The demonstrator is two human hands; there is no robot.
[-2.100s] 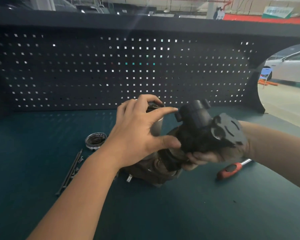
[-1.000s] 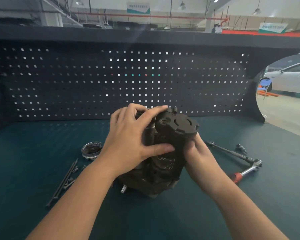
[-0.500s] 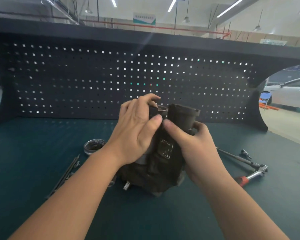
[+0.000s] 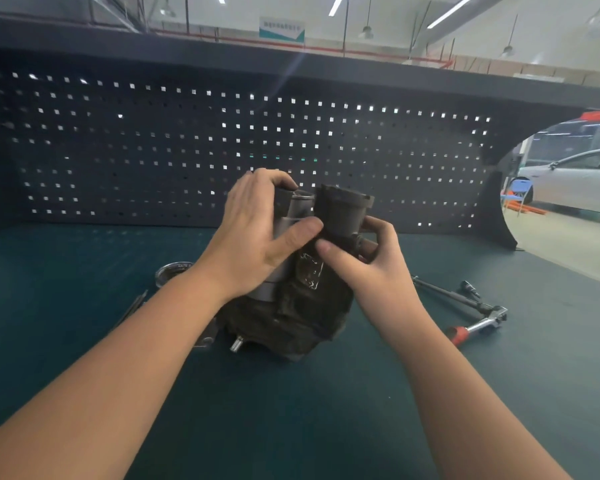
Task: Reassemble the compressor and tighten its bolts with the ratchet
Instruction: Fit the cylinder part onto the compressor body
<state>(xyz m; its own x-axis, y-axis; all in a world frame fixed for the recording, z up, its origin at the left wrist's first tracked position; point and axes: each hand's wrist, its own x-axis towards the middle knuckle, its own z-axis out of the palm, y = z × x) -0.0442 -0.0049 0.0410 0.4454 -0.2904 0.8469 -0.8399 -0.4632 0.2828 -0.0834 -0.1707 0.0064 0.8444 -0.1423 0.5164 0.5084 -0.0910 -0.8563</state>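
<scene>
The dark compressor body (image 4: 291, 317) stands on the green bench mat (image 4: 291, 410) in the middle. A grey metal cylinder (image 4: 297, 211) rises from its left side, and my left hand (image 4: 257, 237) grips it with fingers over the top and thumb across the front. Beside it stands the dark upper housing (image 4: 342, 209), tilted slightly. My right hand (image 4: 371, 265) holds this housing from the right, thumb pressed on its front. The ratchet (image 4: 478, 327), with a red handle, lies on the mat to the right. Long bolts (image 4: 132, 308) lie at the left.
A round metal ring part (image 4: 170, 270) sits on the mat left of the compressor. An extension bar (image 4: 447, 295) and a small socket (image 4: 469, 288) lie near the ratchet. A dark pegboard (image 4: 153, 150) closes the back of the bench.
My right hand turned the dark housing from lying on its side to standing upright next to the cylinder. Both hands stayed on the compressor, and the camera tilted upward.
</scene>
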